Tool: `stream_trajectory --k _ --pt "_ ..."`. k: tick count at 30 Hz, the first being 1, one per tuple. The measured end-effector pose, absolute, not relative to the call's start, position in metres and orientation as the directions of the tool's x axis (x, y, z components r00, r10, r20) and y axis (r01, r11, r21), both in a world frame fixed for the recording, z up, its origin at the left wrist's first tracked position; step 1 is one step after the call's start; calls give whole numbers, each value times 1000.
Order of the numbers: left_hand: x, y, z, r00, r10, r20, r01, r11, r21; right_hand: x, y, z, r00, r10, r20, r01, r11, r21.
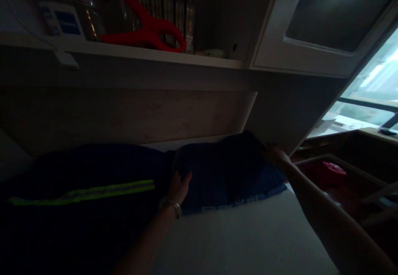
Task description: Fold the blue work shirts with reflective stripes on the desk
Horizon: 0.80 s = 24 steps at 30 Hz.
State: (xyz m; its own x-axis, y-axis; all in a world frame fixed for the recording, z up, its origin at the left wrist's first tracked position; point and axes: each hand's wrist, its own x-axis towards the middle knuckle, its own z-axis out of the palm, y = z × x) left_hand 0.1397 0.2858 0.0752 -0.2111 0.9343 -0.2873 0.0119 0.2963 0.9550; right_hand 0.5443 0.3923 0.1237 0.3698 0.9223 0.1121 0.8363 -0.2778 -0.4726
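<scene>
A puffy, dark blue pillow-like cloth bundle (217, 171) lies along the wall, with pale lettering on its near edge. At its left end is my left hand (179, 188), a bracelet on the wrist; the thumb shows and the fingers curl into the fabric. My right hand (275, 155) grasps the far right end, its fingertips lost in shadow. Left of the bundle spreads a dark navy garment or cover (93, 167) with a yellow-green reflective strip (108, 190). A pale sheet or mattress (242, 237) lies beneath.
Overhead runs a white shelf (139, 53) carrying red-handled scissors (149, 32) and a clear jar (71, 13). A cable plug (66, 60) hangs off its edge. A cabinet door (311, 55) is at upper right. Beyond it are a window (373, 88) and a red object (334, 169).
</scene>
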Motion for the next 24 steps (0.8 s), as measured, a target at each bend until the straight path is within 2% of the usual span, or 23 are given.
stream_trajectory --k 2,3,5,7,9,10,11,13,15,16,18,20,21,22,24 --pt "125 248 45 -224 952 -209 197 255 947 531 377 81 237 949 206 930 -160 -330" --pt "113 223 30 -184 977 -106 356 167 919 521 366 57 149 962 229 961 -87 -262" --pt "84 166 0 -16 991 134 682 -88 726 500 339 9 -27 987 160 981 56 -184" --pt "52 111 -27 54 972 229 877 -156 454 482 313 -28 -97 994 49 990 102 -101" --pt "25 67 -44 44 974 222 970 -95 223 470 296 -46 -59 998 -3 998 59 -29" --pt "14 52 -47 11 981 196 988 -41 147 466 292 -48 -34 999 3 999 34 -1" --pt "6 40 -46 -36 986 160 995 19 102 461 291 -44 -22 999 26 1000 22 17" --pt "-4 28 -34 -129 990 60 987 123 101 448 293 -28 -37 994 99 999 35 23" --pt "-9 26 -12 -193 979 -68 963 202 181 424 294 -7 -37 983 180 997 49 -63" --pt "-11 26 2 -203 970 -137 946 230 230 406 292 3 -27 979 200 985 60 -163" --pt "-22 28 27 -196 944 -264 908 277 316 363 282 20 -22 988 152 879 91 -468" --pt "-41 28 48 -164 925 -343 867 301 396 312 264 33 -88 996 -5 629 52 -776" --pt "-53 27 57 -159 921 -355 838 316 445 286 252 38 -150 984 -99 479 -15 -877" --pt "-66 25 64 -171 921 -350 789 341 512 261 241 43 -227 957 -178 334 -96 -938" --pt "-90 19 76 -242 916 -321 652 399 645 214 222 50 -367 890 -271 96 -254 -963"
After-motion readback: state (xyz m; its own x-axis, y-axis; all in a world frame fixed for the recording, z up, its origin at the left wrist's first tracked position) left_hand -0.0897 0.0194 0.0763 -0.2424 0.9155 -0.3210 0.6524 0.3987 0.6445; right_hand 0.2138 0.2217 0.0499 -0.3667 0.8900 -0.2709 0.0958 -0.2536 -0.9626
